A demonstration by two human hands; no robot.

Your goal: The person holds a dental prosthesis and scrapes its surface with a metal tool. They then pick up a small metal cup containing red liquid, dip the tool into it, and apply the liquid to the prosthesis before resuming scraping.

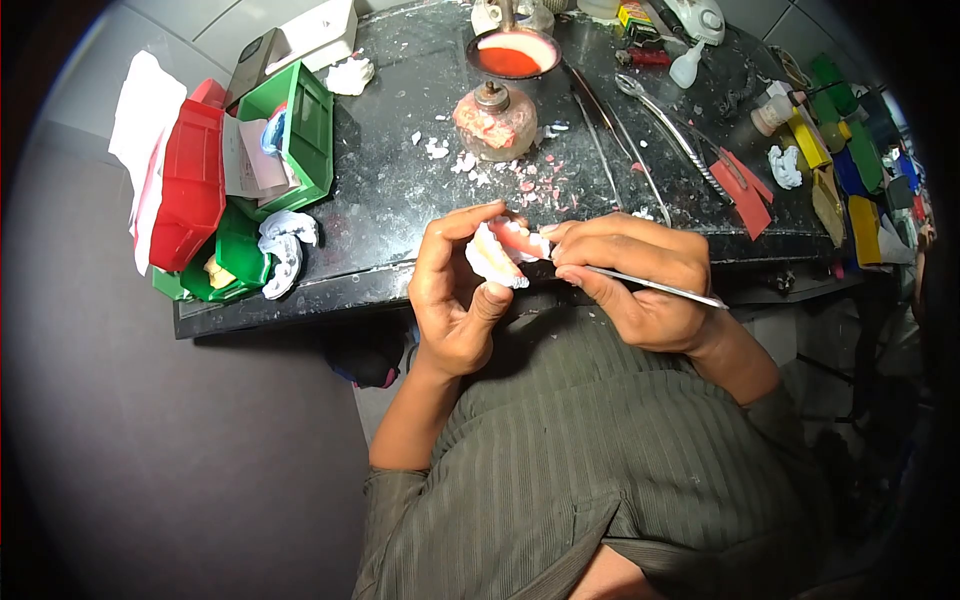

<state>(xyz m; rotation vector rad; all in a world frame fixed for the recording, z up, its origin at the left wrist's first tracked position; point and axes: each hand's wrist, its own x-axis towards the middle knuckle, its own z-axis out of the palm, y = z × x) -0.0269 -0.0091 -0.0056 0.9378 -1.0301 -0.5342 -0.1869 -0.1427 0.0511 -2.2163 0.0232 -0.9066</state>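
Note:
My left hand [450, 290] is closed around a white dental cast [490, 260] with pink wax along its arch, fingers behind it and thumb at its lower edge. In my right hand [645, 270] is a slim metal wax carver [665, 289], gripped like a pen, its handle pointing down to the right. The right fingertips are right at the cast's right side, and they hide the tool's working end. Both hands are just in front of the bench [390, 220] edge, above the lap.
A glass spirit lamp [497, 125] stands behind the hands among pink and white scraps, near a pan of red wax [510, 62]. Long metal tools [665, 120] and a red wax sheet [740, 195] lie right. Green bin [318, 140], red bin [190, 185] and a white plaster piece [285, 250] sit left.

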